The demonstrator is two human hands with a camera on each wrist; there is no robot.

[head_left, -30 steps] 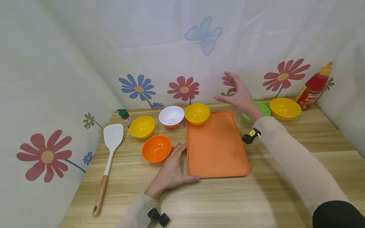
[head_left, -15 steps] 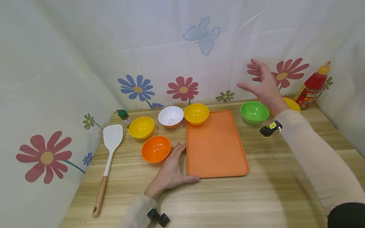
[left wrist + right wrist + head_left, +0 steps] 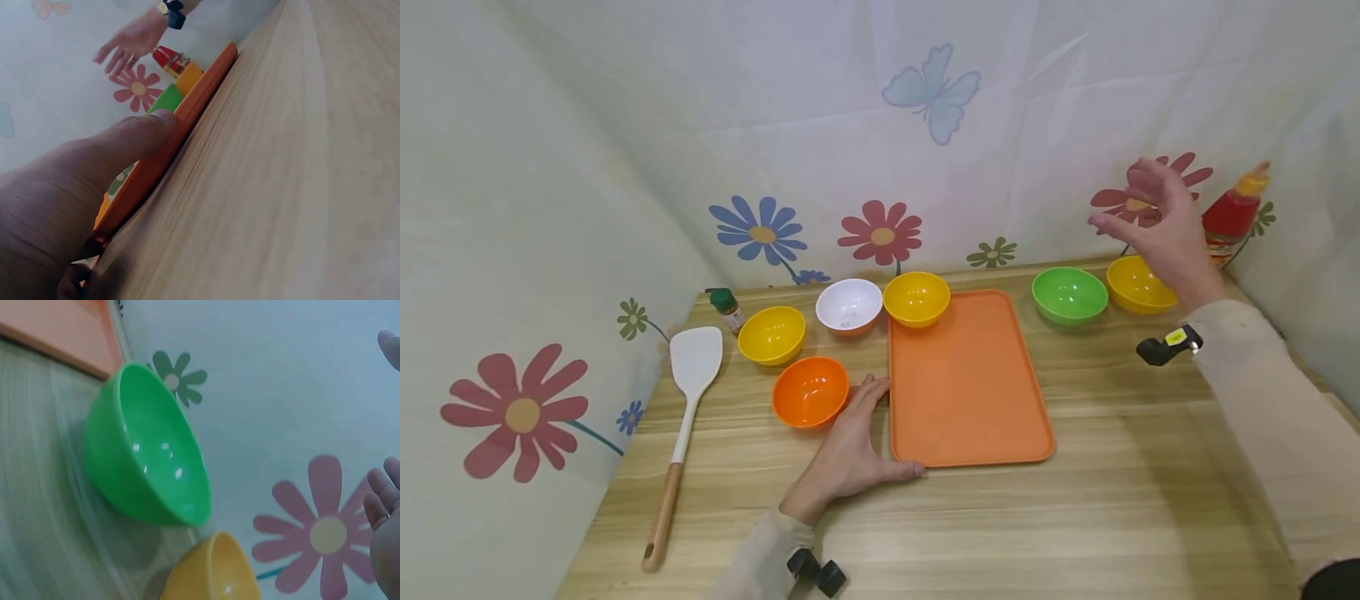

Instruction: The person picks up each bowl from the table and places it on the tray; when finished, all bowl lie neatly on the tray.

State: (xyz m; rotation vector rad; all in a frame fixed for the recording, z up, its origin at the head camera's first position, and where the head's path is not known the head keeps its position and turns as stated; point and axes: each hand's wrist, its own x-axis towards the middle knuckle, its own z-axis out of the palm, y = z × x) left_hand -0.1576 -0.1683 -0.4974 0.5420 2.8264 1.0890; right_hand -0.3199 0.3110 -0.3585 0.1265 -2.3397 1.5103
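Note:
My left hand (image 3: 847,454) rests at the near left corner of the orange tray (image 3: 970,392), thumb along the front edge and fingers along the left side. In the left wrist view the thumb (image 3: 140,134) lies against the tray's rim. My right hand (image 3: 1168,233) is raised at the back right with fingers spread and nothing in it. It hangs above the right yellow bowl (image 3: 1138,285) and partly hides the red sauce bottle (image 3: 1231,215). Beside that bowl stands a green bowl (image 3: 1070,296). Another yellow bowl (image 3: 917,299) sits over the tray's far left corner.
Left of the tray are an orange bowl (image 3: 811,392), a white bowl (image 3: 849,306) and a further yellow bowl (image 3: 772,336). A small green-capped jar (image 3: 727,308) stands behind them. A white spatula (image 3: 688,400) with a wooden handle lies at the far left. Flowered cloth (image 3: 820,125) hangs behind.
My right hand has moved rightward, away from above the tray and past the green bowl, towards the sauce bottle. The left hand and the tray have stayed in place.

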